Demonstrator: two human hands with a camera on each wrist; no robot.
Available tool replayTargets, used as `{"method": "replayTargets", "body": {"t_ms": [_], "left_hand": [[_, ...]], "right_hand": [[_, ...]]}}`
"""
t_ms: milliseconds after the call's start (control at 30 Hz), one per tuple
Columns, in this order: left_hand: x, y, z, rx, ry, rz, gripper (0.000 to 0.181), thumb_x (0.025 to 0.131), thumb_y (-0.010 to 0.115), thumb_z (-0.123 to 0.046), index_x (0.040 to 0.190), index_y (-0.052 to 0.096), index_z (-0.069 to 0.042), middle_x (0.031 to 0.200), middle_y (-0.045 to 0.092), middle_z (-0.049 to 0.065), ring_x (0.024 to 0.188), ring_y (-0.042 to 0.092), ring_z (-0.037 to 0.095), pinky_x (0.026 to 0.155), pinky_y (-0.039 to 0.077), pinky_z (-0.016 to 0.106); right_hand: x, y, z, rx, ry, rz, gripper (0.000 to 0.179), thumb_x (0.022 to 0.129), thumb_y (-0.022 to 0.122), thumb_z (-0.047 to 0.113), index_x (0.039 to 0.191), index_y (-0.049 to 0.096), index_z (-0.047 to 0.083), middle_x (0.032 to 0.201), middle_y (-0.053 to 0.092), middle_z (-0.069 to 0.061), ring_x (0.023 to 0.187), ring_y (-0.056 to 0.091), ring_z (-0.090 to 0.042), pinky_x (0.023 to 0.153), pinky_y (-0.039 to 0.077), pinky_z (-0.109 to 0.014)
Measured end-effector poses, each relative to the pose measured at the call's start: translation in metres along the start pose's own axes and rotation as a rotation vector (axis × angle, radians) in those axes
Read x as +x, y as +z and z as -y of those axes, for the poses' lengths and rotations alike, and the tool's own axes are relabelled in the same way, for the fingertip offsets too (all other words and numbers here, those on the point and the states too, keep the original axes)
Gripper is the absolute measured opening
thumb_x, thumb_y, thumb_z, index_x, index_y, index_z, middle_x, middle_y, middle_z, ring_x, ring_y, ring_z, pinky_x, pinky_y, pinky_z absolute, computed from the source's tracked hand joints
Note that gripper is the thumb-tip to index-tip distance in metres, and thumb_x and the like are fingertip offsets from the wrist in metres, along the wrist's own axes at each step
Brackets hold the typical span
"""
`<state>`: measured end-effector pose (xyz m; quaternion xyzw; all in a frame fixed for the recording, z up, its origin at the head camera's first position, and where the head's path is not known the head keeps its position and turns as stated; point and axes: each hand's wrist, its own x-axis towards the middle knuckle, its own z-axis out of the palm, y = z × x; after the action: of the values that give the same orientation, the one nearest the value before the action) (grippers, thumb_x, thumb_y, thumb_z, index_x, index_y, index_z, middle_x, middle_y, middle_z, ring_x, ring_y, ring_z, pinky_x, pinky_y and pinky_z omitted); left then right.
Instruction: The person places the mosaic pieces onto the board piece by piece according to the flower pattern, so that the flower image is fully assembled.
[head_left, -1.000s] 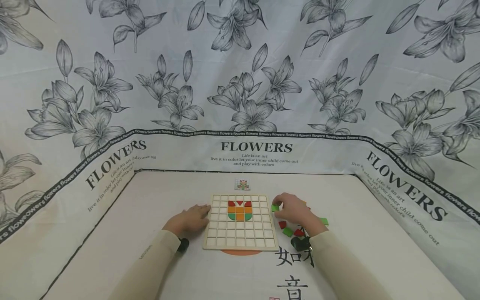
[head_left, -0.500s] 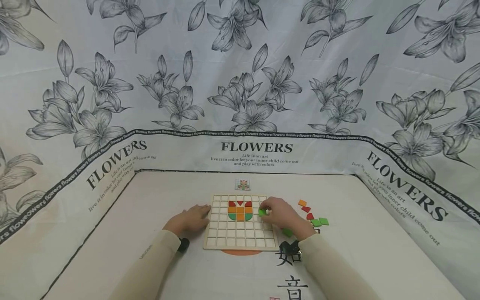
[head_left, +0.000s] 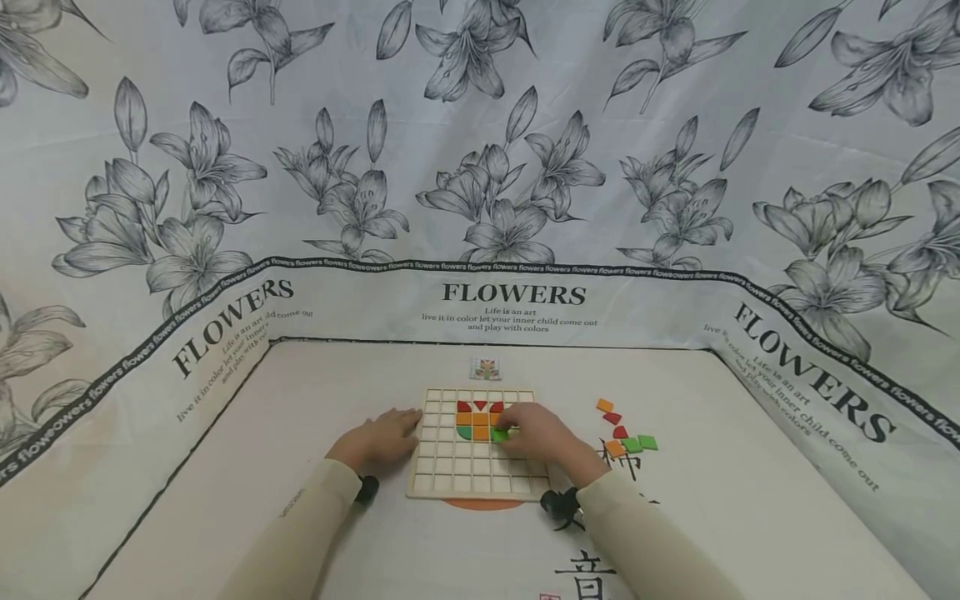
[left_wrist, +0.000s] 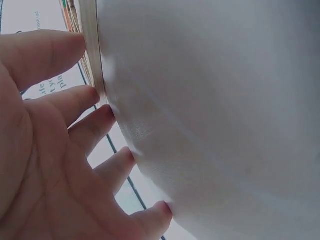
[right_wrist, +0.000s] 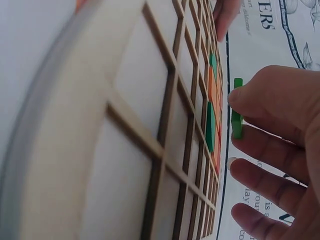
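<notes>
Pinching a green tile (right_wrist: 237,129) between thumb and finger of right hand (head_left: 536,432), above the board (head_left: 452,467) below these fingertips, probably for leaving its underside free; with left hand (head_left: 385,436), spreading fingers at board's side, perhaps for steadying

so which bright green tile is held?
Green tile pinched by the right hand above the board; the other two in view lie on the table.

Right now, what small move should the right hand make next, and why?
Probably lower the green piece into a bare cell below the flower pattern. The right hand pinches it above the board, not seated in the grid, and the left hand touches the board's edge, which may keep it steady.
</notes>
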<state>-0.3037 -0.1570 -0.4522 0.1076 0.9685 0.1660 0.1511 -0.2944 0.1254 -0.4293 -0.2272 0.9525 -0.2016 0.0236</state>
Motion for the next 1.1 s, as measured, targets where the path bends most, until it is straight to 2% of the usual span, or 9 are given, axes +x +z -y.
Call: {"method": "replayTargets", "body": {"t_ms": [100,400,567,800,967,1100], "left_hand": [[0.0,-0.001,-0.001,0.001,0.0,0.001,0.057,0.099,0.043,-0.035,0.152,0.034,-0.016,0.158,0.032,0.004,0.15,0.021,0.03,0.119,0.017,0.06],[-0.001,-0.001,-0.003,-0.029,-0.011,0.009,0.057,0.099,0.044,-0.034,0.152,0.034,-0.015,0.159,0.032,0.004,0.15,0.019,0.031,0.119,0.015,0.062],[-0.001,-0.001,-0.003,-0.027,-0.013,0.011,0.057,0.099,0.044,-0.034,0.152,0.034,-0.015,0.159,0.032,0.004,0.15,0.019,0.031,0.119,0.015,0.062],[0.004,0.002,-0.001,-0.018,-0.021,0.019,0.057,0.099,0.044,-0.035,0.152,0.034,-0.015,0.159,0.031,0.004,0.15,0.019,0.032,0.119,0.015,0.062],[0.004,0.002,0.001,-0.006,-0.011,0.016,0.058,0.098,0.044,-0.034,0.152,0.034,-0.015,0.159,0.032,0.004,0.149,0.02,0.032,0.118,0.016,0.064],[0.004,0.001,0.001,0.0,-0.005,0.009,0.058,0.099,0.044,-0.035,0.152,0.034,-0.016,0.159,0.032,0.004,0.149,0.02,0.032,0.118,0.016,0.063]], "right_hand": [[0.002,0.004,0.004,-0.02,-0.021,0.026,0.021,0.082,0.074,0.021,0.102,0.073,0.016,0.098,0.07,0.005,0.09,0.061,-0.013,0.085,0.054,-0.037],[-0.001,0.012,0.017,-0.065,-0.08,0.058,0.021,0.084,0.069,0.021,0.104,0.074,0.018,0.101,0.071,0.008,0.095,0.063,-0.013,0.086,0.054,-0.036],[-0.001,0.015,0.019,-0.112,-0.126,0.041,0.018,0.085,0.068,0.023,0.1,0.076,0.018,0.098,0.071,0.007,0.091,0.063,-0.011,0.083,0.055,-0.034],[0.0,0.02,0.021,-0.12,-0.13,0.038,0.018,0.086,0.069,0.023,0.1,0.077,0.017,0.099,0.071,0.006,0.094,0.064,-0.012,0.085,0.055,-0.033],[-0.001,0.021,0.023,-0.158,-0.157,0.022,0.017,0.087,0.068,0.023,0.101,0.077,0.017,0.093,0.067,0.007,0.084,0.059,-0.009,0.076,0.053,-0.028],[-0.001,0.021,0.024,-0.164,-0.162,0.004,0.017,0.087,0.069,0.022,0.1,0.077,0.016,0.093,0.068,0.007,0.084,0.059,-0.008,0.075,0.053,-0.026]]}}
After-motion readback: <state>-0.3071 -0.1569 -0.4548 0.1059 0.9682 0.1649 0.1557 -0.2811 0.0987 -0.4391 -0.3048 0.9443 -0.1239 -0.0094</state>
